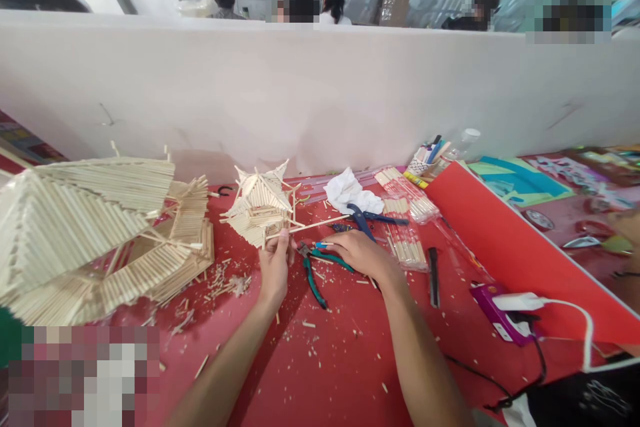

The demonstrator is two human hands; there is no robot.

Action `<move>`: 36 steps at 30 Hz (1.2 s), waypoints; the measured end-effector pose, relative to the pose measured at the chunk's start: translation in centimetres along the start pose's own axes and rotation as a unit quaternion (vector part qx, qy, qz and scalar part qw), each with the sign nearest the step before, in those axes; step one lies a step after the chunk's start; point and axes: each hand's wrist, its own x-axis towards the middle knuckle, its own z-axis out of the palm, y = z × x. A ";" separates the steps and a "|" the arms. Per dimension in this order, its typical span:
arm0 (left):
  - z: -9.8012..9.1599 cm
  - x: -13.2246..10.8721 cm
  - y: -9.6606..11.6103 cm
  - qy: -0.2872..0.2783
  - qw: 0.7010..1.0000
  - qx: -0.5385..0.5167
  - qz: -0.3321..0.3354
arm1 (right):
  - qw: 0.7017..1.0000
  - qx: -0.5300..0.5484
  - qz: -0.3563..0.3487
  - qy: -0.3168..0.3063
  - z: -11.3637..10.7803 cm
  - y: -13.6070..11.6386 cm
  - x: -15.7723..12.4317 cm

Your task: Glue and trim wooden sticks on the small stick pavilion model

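My left hand (275, 268) is closed at the lower right edge of a small pagoda-like model (263, 197) of pale sticks, its thumb and fingers pinching the stick part there. A long thin stick (323, 223) slants up to the right from that spot. To the right, my right hand (357, 252) has its fingers pressed together round a small blue object (324, 246) that I cannot make out. Green-handled pliers (315, 280) lie open on the red table between and under the hands. Blue-handled pliers (361, 220) rest just beyond my right hand.
A large stick model (95, 227) fills the left. Bundled sticks (405, 240), white tissue (350, 191), a black tool (433, 278), a purple box (500, 320) with a cable and a red board (530, 253) lie right. Scraps litter the table (310, 373). People sit beyond the partition (310, 93).
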 end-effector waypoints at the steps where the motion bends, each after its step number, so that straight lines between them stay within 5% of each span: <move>1: 0.0 0.0 0.0 0.000 1.000 0.000 0.000 | 1.000 -0.006 0.009 0.003 0.0 -0.1 0.0; 11: 0.0 0.1 -0.1 0.005 1.000 0.004 -0.005 | 0.993 -0.083 0.054 0.057 0.5 0.1 0.3; 23: -0.1 0.0 -0.2 -0.003 1.000 0.008 -0.001 | 0.996 -0.050 0.055 0.041 0.1 -0.2 -0.2; 36: -0.1 -0.1 -0.1 -0.005 1.000 0.006 -0.007 | 0.998 -0.057 0.000 0.038 0.2 -0.2 -0.3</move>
